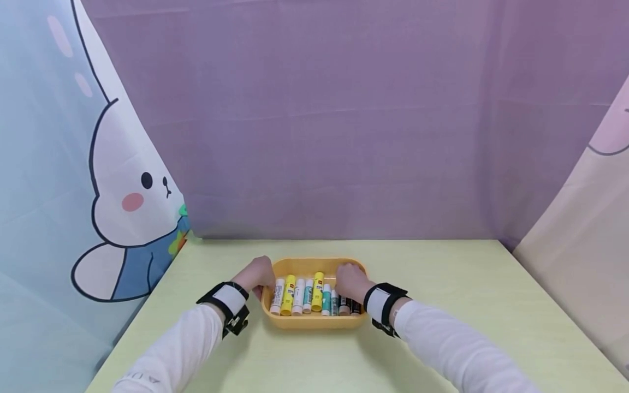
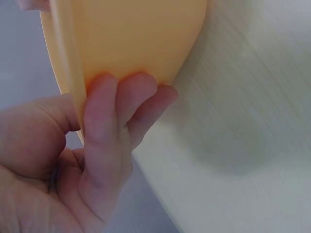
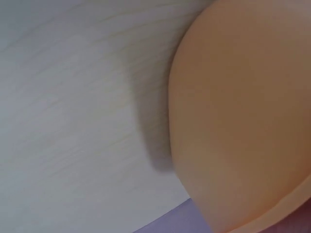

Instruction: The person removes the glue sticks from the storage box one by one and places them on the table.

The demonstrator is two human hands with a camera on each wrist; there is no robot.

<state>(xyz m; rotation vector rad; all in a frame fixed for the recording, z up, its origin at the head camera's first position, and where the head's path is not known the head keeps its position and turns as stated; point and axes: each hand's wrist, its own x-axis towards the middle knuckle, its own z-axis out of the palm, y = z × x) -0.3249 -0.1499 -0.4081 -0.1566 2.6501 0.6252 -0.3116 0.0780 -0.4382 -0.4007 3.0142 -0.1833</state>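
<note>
Covering bkgd: purple cloth (image 1: 344, 120); tray (image 1: 314, 322) on pale-green table (image 1: 467, 305).

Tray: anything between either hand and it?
No. The left hand already grips the orange tray by its left rim, fingers on the outer wall. The right hand rests on the right rim; its grip is hidden.

Head view looks down; wrist views hug the tray (image 1: 314, 322).

Labels on the sticks (image 1: 314, 295) too small to read. Rightmost ones partly hidden beneath the right hand (image 1: 351, 281), its hold impossible to tell. Tray (image 3: 243, 121) cut off at the right wrist view's edges, blurred beyond the left hand (image 2: 92, 155).
</note>
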